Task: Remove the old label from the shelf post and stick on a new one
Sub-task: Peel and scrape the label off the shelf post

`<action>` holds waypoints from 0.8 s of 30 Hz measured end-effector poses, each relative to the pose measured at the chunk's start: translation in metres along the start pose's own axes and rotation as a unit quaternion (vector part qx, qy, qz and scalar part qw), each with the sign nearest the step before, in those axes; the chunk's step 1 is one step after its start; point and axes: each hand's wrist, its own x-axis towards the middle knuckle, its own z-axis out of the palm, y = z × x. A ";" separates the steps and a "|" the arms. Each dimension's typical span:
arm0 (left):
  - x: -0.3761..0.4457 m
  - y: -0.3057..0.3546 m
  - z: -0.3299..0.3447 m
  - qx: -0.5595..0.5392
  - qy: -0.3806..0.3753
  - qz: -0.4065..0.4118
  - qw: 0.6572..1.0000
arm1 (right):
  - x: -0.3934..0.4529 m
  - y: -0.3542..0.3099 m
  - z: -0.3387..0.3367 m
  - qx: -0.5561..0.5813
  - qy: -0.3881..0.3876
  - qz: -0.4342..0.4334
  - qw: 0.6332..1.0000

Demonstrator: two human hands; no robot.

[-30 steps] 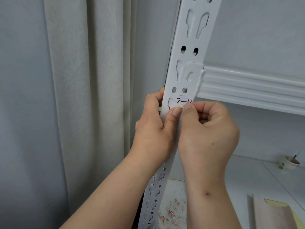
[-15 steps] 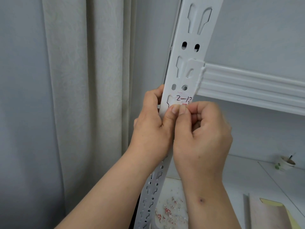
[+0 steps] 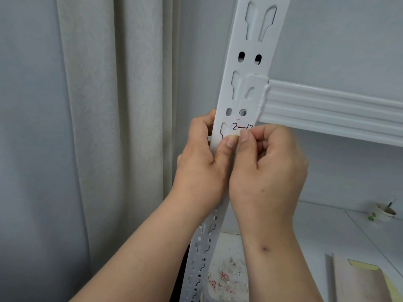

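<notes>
- Since the earlier frames the right hand [image 3: 270,171] had shifted slightly left along the post, its thumb tip now beside the left thumb; the left hand [image 3: 202,164] had kept its place.
- Nearest, both forearms rose from the bottom edge and met at the white shelf post [image 3: 253,51], which ran tilted from lower left to upper right.
- Left hand gripped the post: fingers curled round its left edge, thumb pressed flat on the front face.
- Right hand's fingers were curled, thumb and forefinger pinching at the lower edge of the old label [image 3: 241,128]; how much of it was lifted could not be told.
- The label, handwritten "2-1…", sat on the post face just below a pair of holes, its right end hidden by the right hand.
- Open room lay right of the post under the shelf beam [image 3: 338,114]; a curtain [image 3: 109,127] hung close on the left.
- Below, paper scraps [image 3: 226,277] littered the lower shelf; a small cup [image 3: 385,212] stood farther back.
</notes>
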 end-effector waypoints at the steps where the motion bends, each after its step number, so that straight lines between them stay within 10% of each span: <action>1: 0.000 0.000 0.000 0.001 -0.001 -0.001 1.000 | 0.000 0.001 -0.001 -0.007 -0.005 -0.009 1.000; 24: -0.002 0.003 0.000 -0.002 -0.003 -0.028 1.000 | -0.001 -0.002 -0.004 -0.053 -0.004 0.003 0.999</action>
